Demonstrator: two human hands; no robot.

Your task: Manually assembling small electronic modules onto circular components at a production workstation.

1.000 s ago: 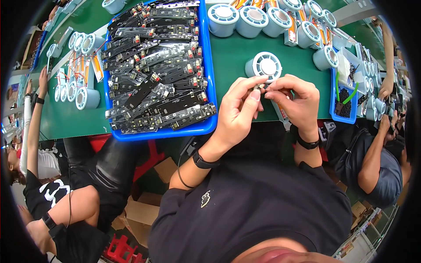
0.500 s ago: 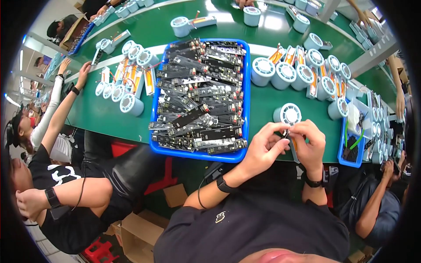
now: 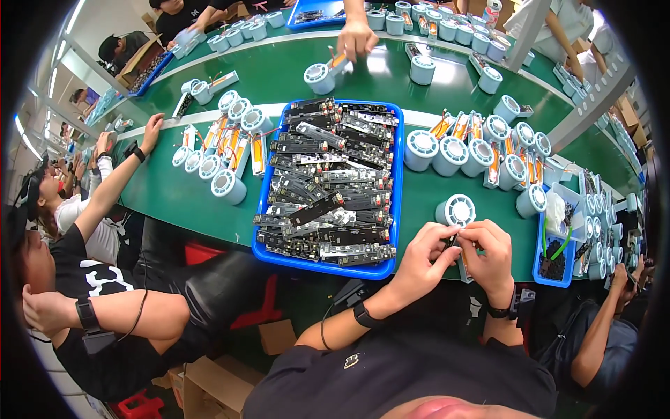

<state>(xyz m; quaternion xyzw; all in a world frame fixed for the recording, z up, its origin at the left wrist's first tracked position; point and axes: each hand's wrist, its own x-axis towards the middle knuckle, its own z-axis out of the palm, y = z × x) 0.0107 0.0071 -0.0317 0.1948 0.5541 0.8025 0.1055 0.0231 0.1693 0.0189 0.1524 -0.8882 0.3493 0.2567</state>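
Note:
At the near edge of the table, a pale blue round fan-like unit [image 3: 457,211] lies with its grilled white face up, its narrow handle section pointing toward me. My left hand [image 3: 427,257] is closed at the base of its head, thumb and fingers pinching a small dark part [image 3: 451,241]. From the other side my right hand [image 3: 488,255] meets it with fingertips pinched together; what they grip is too small to make out. The handle [image 3: 465,270] shows partly between my hands. To their left stands a blue tray [image 3: 328,269] heaped with dark narrow electronic modules [image 3: 349,236].
More round units with orange-wrapped parts [image 3: 481,150] crowd the right side, others [image 3: 223,183] the left. A small blue bin [image 3: 556,279] holds black pieces and green-handled cutters [image 3: 564,244]. Across the table another person's hand [image 3: 357,38] holds a unit [image 3: 320,78]. Co-workers sit on both sides.
The view has shifted, showing more of the far table. A person's hand over there has reached in and taken hold of a unit. My hands remain pinched together at the same unit.

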